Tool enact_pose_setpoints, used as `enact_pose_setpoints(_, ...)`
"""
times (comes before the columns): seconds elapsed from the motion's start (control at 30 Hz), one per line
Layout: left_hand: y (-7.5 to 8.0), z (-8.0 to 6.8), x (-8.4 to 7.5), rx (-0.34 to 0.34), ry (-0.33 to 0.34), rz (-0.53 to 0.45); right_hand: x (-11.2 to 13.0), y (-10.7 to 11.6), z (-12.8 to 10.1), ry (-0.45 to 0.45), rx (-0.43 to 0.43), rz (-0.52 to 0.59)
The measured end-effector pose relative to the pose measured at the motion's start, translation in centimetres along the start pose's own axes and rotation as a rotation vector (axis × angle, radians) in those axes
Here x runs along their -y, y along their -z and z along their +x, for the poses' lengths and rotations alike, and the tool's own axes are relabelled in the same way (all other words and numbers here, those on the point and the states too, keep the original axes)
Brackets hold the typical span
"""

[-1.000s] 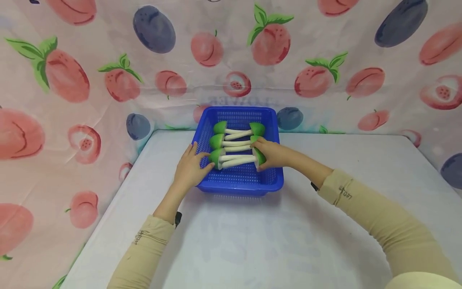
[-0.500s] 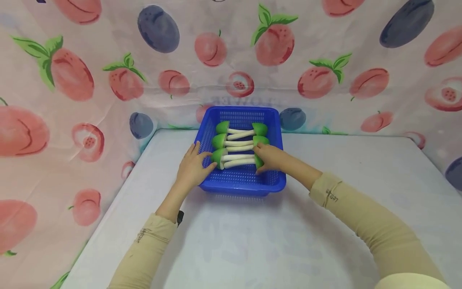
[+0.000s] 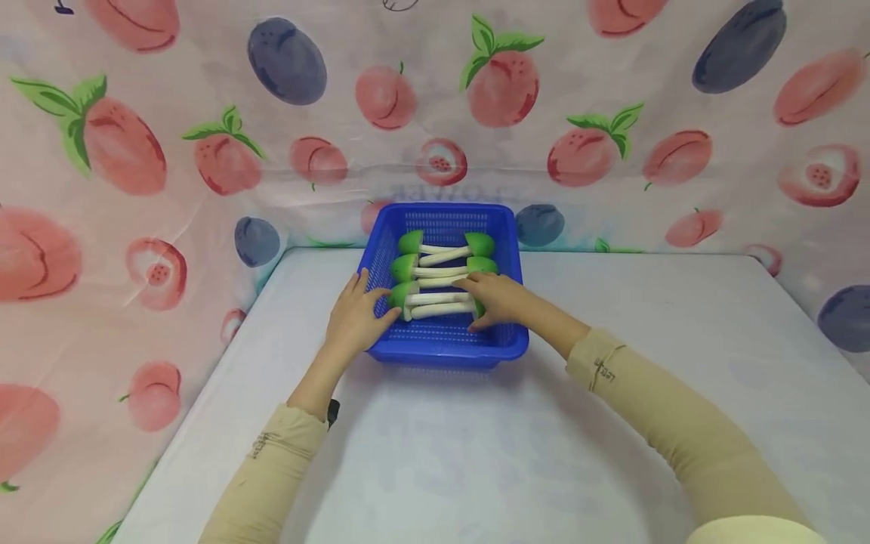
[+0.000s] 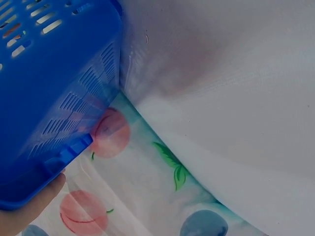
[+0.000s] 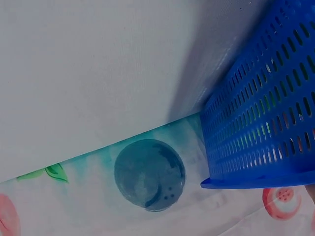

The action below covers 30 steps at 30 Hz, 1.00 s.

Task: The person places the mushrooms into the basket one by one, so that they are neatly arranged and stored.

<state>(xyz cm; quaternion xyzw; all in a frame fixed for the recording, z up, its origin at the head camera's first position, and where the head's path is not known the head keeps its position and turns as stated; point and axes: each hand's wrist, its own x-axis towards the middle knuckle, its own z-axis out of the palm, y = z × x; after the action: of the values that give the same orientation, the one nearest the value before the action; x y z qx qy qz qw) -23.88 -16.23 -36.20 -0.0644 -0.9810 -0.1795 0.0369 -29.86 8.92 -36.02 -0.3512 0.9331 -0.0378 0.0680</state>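
Green-capped white mushrooms (image 3: pixel 442 298) lie in three pairs inside a blue plastic basket (image 3: pixel 435 352). Stems point inward and caps sit at both sides. My left hand (image 3: pixel 353 321) rests over the basket's left rim, its thumb and index finger spread at the front left cap (image 3: pixel 402 295). In the left wrist view, a finger (image 4: pixel 47 196) lies along the rim. My right hand (image 3: pixel 499 298) reaches over the right rim. Its fingers and thumb are spread about the front right cap (image 3: pixel 479 309), which is mostly hidden under it.
The basket stands near the back of a white-covered table (image 3: pixel 435 446). Behind it hangs a fruit-patterned cloth (image 3: pixel 387 166), which also covers the left side. From the right wrist, the basket's slotted side wall (image 5: pixel 261 123) is visible.
My right hand has slid left over the front right cap, its fingertips now nearer the stems, and less of that cap shows. My left hand and the mushrooms have kept their places.
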Motion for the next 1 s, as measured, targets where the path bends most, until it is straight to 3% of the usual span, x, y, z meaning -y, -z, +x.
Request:
enact_pose_setpoints(0.4,0.61,-0.32,0.90,0.012,0.016,0.013,0.43,-0.06,0.97,0.025,-0.071,0.101)
enact_pose_setpoints(0.77,0.66,-0.03,0.96,0.004,0.016,0.013,-0.09,0.00,0.60,0.039,-0.270,0.333)
enact_pose_setpoints(1.0,0.26,-0.16,1.01,0.000,-0.004,0.030,-0.13,-0.49,0.39,0.018,-0.302,0.380)
